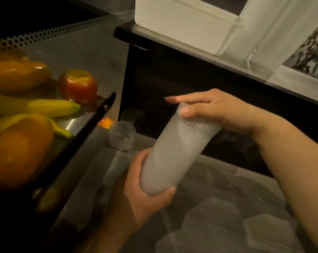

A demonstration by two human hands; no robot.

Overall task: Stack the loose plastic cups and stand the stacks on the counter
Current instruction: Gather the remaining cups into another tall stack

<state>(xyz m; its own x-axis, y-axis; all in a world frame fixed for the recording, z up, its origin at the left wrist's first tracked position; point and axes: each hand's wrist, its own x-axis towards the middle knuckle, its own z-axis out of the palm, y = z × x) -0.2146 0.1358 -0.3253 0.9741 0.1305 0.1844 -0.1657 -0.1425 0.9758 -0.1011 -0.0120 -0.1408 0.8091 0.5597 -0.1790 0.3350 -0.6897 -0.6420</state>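
I have the stack of frosted plastic cups [172,154] in both hands, held in the air over the grey worktop [227,207] and tilted, its top end leaning toward 1 o'clock. My left hand [145,189] has its grip clamped round the lower end of the stack: fingers curled up behind it at 9 o'clock, thumb wrapped under the base. My right hand [214,110] sits at the upper end, where the ribbed rims of the nested cups show; the thumb presses on the side of the topmost cup and the palm curls round the far side, while the forefinger points out straight toward 9 o'clock, clear of the plastic. So that grip too is closed on the stack, by thumb and palm.

At 10 o'clock from the stack one loose ribbed cup [122,136] stands on the worktop, near the corner of a dark perforated metal tray [92,125]. The tray holds bananas [45,106], an apple [77,85] and orange-coloured fruit [17,150]. Behind the stack, at 12 o'clock, a black cabinet front [172,75] rises, and a white box [182,21] sits on its top edge.
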